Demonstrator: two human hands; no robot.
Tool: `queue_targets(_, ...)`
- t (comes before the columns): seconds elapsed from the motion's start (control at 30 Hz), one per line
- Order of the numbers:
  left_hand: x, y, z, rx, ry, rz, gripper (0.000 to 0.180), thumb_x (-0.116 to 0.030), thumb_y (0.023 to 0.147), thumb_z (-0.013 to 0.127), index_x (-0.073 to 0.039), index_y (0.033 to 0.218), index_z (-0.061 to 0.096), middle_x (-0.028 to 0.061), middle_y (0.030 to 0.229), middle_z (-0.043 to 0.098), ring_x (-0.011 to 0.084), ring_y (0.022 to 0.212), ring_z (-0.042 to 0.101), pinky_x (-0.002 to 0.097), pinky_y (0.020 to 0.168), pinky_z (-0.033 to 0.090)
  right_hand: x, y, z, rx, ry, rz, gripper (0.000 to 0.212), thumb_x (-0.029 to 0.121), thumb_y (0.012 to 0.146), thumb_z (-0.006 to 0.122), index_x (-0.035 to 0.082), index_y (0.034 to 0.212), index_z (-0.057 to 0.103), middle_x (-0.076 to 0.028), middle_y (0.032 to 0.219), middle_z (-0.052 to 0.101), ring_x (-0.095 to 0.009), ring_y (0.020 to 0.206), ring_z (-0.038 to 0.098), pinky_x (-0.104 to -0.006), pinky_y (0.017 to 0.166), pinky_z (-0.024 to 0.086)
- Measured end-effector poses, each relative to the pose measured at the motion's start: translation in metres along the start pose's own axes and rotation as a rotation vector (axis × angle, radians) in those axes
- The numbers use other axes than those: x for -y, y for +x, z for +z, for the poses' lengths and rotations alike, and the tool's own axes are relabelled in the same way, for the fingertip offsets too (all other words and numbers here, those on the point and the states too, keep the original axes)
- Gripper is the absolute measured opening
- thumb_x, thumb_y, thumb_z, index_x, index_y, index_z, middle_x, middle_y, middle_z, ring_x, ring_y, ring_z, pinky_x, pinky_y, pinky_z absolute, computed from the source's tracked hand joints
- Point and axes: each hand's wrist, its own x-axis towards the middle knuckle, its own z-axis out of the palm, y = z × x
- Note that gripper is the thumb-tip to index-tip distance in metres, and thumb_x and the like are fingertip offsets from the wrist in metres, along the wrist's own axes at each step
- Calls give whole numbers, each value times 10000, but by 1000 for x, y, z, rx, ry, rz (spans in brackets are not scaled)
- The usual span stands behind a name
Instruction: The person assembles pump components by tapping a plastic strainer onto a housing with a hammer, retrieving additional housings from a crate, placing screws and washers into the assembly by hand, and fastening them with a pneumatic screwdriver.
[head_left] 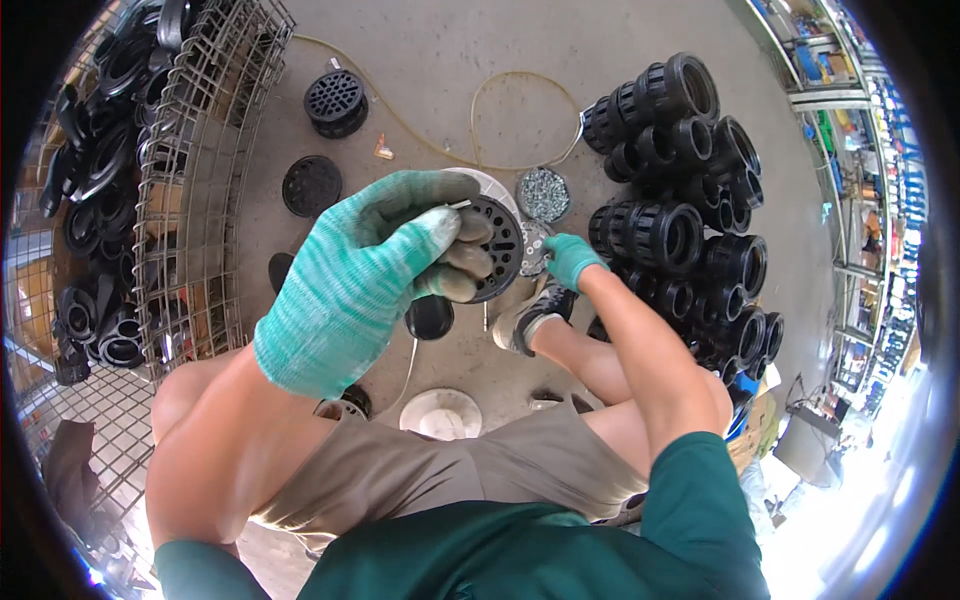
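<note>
My left hand point(365, 270), in a green and grey knit glove, is raised close to the camera. Its thumb and forefinger pinch a short silvery metal piece point(461, 205); the other fingers are curled. Behind those fingers is a black perforated disc point(506, 240), partly hidden, above a white round surface point(488, 184). My right hand point(573, 262), also gloved, reaches down with bent fingers at a round dish of small metal parts point(532, 245). What its fingertips hold, if anything, is hidden. Just beyond stands a round container of metal fasteners point(544, 194).
Black ribbed pipe fittings point(660, 235) are stacked on the right. A wire cage point(200, 160) with black parts stands on the left. Black grated pieces point(335, 100) and a yellowish hose point(420, 135) lie on the floor. A white round base point(440, 408) sits between my legs.
</note>
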Motion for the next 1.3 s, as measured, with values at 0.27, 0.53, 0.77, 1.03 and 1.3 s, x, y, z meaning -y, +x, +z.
queue_targets(0.27, -4, 2, -3, -228, 175, -21, 353, -262, 986, 672, 7, 1212, 630, 73, 922, 682, 141, 745, 663, 261, 609, 514, 10, 44, 70, -26, 222, 89, 555, 231, 846, 767, 83, 1354, 603, -220, 1412, 550, -385, 1292, 527, -460, 1090, 433)
queue_targets(0.53, -6, 15, 5, -298, 169, 14, 341, -315, 969, 699, -33, 1149, 633, 50, 844, 655, 140, 693, 640, 262, 583, 500, 6, 65, 108, -161, 150, 26, 381, 179, 844, 743, 96, 1199, 633, -204, 1362, 547, -393, 1201, 577, -475, 986, 494)
queue_targets(0.77, -4, 21, 12, -308, 299, 21, 407, -387, 971, 686, -51, 1183, 599, 21, 835, 578, 111, 668, 570, 239, 549, 427, 2, 72, 108, -115, 457, 99, 236, 100, 872, 677, 55, 1102, 647, -202, 1125, 662, -385, 991, 639, -455, 874, 519)
queue_targets(1.03, -4, 15, 21, -222, 270, 19, 373, -359, 984, 670, -48, 1185, 626, 35, 868, 629, 115, 719, 608, 260, 608, 473, -26, 19, 12, 239, 893, 111, 332, 141, 930, 702, 19, 1237, 661, -65, 1014, 713, -146, 808, 661, -322, 772, 553)
queue_targets(1.3, 43, 13, -4, 48, -59, -205, 236, -199, 1005, 583, -28, 1167, 578, 152, 1000, 689, 235, 827, 697, 365, 697, 594, 84, -135, -178, 152, 1018, -152, 298, 150, 923, 696, -49, 1140, 651, -48, 935, 669, -123, 809, 632, -298, 768, 523)
